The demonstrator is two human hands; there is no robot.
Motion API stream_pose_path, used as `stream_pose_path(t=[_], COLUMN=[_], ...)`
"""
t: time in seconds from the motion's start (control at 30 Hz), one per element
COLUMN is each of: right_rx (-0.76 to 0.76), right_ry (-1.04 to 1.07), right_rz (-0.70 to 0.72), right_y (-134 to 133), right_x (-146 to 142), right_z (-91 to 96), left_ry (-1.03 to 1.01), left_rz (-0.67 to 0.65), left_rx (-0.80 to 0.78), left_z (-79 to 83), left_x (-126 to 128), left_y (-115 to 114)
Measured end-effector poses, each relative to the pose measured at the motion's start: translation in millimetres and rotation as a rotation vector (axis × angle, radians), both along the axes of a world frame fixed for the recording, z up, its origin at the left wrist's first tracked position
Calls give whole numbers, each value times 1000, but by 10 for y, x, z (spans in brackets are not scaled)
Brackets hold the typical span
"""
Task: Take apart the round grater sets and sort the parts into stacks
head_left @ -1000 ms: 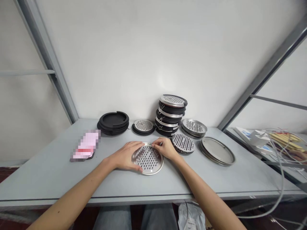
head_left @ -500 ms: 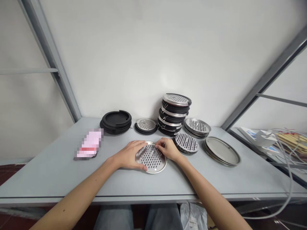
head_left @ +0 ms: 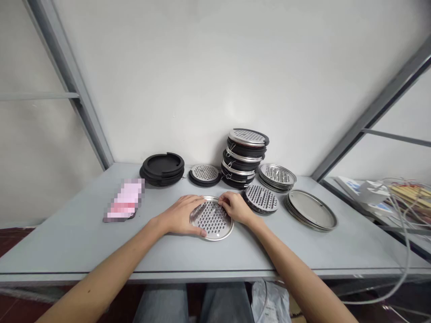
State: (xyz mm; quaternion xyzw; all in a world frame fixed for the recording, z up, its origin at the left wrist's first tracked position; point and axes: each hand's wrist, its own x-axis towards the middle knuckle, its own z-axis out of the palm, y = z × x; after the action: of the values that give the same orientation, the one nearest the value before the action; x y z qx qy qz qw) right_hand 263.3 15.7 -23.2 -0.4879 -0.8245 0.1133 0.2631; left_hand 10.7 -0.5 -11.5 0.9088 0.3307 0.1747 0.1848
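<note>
A round metal grater plate (head_left: 214, 223) with rows of raised teeth and a plain rim lies on the table in front of me. My left hand (head_left: 183, 216) steadies it from the left, thumb on the near side and fingers across the far left part. At the plate's upper right, my right hand (head_left: 235, 207) has thumb and fingertips pinched together against the surface. Whatever those fingertips pinch is too small or too covered to make out.
Behind stand stacked black round holders (head_left: 164, 167), a small grater in a black holder (head_left: 204, 174) and a tall pile of graters with black holders (head_left: 245, 157). Rightward are grater plates (head_left: 276, 175), small grater discs (head_left: 261, 198) and plain metal plates (head_left: 311, 208). A blurred pink phone-like object (head_left: 126, 197) lies left.
The view has tilted very slightly. Both hands keep nearly the same hold on the grater plate, with no clear movement of it.
</note>
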Motion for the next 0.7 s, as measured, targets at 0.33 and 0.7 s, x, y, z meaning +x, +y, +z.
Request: stream_pose_path(t=[0.33,0.7], right_rx=[60,68], right_ry=[29,106], right_rz=[-57,-163], right_y=[18,12], right_x=[21,53], right_z=[-53,-1], left_ry=[38,40], left_rz=[9,-11], left_rx=[9,-18], left_z=[31,48], left_x=[11,-44], left_y=[-12,10])
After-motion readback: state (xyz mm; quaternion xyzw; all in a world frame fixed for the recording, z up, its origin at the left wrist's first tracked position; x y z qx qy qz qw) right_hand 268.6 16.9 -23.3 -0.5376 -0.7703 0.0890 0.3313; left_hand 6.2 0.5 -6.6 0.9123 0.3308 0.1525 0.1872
